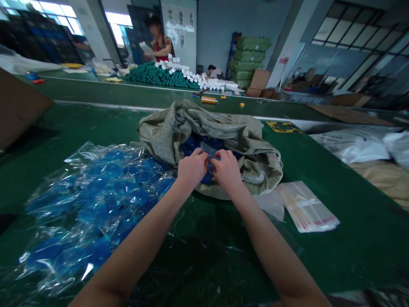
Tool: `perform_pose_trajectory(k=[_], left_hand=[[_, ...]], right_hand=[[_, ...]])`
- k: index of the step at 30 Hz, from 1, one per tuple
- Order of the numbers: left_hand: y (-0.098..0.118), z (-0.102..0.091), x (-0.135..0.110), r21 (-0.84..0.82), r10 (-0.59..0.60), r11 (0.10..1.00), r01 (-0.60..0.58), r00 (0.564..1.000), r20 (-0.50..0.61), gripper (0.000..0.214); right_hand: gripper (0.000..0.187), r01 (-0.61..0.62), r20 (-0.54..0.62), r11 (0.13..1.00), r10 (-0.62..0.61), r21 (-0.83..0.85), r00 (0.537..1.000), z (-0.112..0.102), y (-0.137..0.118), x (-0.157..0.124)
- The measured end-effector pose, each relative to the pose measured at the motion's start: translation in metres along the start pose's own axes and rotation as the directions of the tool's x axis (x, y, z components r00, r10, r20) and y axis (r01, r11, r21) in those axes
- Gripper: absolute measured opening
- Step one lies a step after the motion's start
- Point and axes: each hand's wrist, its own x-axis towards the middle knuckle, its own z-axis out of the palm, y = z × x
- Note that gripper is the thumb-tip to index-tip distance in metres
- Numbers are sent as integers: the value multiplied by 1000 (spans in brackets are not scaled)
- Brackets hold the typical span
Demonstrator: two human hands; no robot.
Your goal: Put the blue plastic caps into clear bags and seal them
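My left hand [192, 168] and my right hand [226, 170] meet at the mouth of a grey-green woven sack [179, 123]. Between their fingers they pinch a small piece of clear plastic [207, 152], apparently a bag. Blue items [191, 145] fill the sack's opening, and the folded sack rim hides the rest. To the left of my left hand lies a large clear plastic bag of blue pieces [96, 200]. A flat pack of clear bags with a red-marked edge [306, 207] lies to the right of my right hand.
The green workbench [335, 251] runs under everything. White sacks [354, 147] lie at right, brown cardboard [19, 106] at left. Beyond, a co-worker [158, 44] stands behind green rolls [156, 74] and white boxes [191, 76], and another person [214, 72] crouches.
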Motion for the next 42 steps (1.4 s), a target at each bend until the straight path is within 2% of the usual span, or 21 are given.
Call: perform_pose_trajectory(k=[2,3,5,6,8,10,12,13,15,17,19,20,23,26,28,31,33,36,38,42], left_hand=[[1,2,0,-28,-67,997,66,997,-40,31],[2,2,1,-44,-95,995,93,994,-53,30],[2,3,0,-58,-126,991,122,991,-55,29],[3,4,0,-52,-132,990,129,990,-47,27],[3,5,0,-28,-119,993,119,993,-9,25],[4,7,0,-8,-94,996,94,994,56,24],[4,9,0,-14,-92,996,94,990,104,23],[5,9,0,-28,-102,994,105,989,104,23],[6,9,1,-68,-135,988,139,989,60,26],[6,7,1,-100,-156,983,155,988,-4,25],[6,5,1,-106,-157,983,151,986,-53,23],[6,4,1,-105,-153,984,145,986,-70,21],[7,2,-1,-109,-115,989,105,989,-97,18],[12,3,-4,-124,-45,992,33,995,-94,16],[16,4,-7,-107,-24,994,14,996,-88,16],[20,6,-10,-38,-37,999,34,995,-96,15],[21,6,-10,-30,-45,999,42,993,-105,14],[19,5,-8,-99,-86,992,76,991,-104,16],[17,4,-5,-140,-121,984,106,988,-99,19],[18,-1,-4,-215,-116,972,93,989,-95,19]], right_hand=[[15,-137,-124,984,151,116,981,8,-2,-1],[18,-222,-163,956,254,192,953,12,-3,-1],[25,-358,-152,876,422,325,894,18,-3,-2],[24,-391,-124,847,459,360,880,20,-2,-2],[19,-366,-82,855,422,366,903,21,0,-1],[21,-245,-86,906,290,344,953,19,0,0],[25,-145,-132,928,201,345,971,18,-1,0],[27,-140,-167,922,212,360,963,18,-3,-1],[35,-242,-208,870,356,429,911,19,-5,-1],[39,-381,-128,768,508,514,851,19,-5,-1],[24,-466,-2,701,555,540,832,16,-4,0],[15,-487,35,694,556,530,830,13,-3,1],[6,-515,21,708,578,484,816,-1,0,4],[8,-466,-13,758,530,457,848,-11,0,4],[16,-473,13,805,503,358,864,-12,0,4],[20,-549,108,819,538,169,836,-11,3,3],[17,-544,117,816,531,193,839,-10,4,4],[19,-462,-11,825,492,326,870,-12,5,5],[22,-428,-89,846,476,319,875,-14,4,6],[26,-405,-48,867,436,291,899,-19,1,5]])
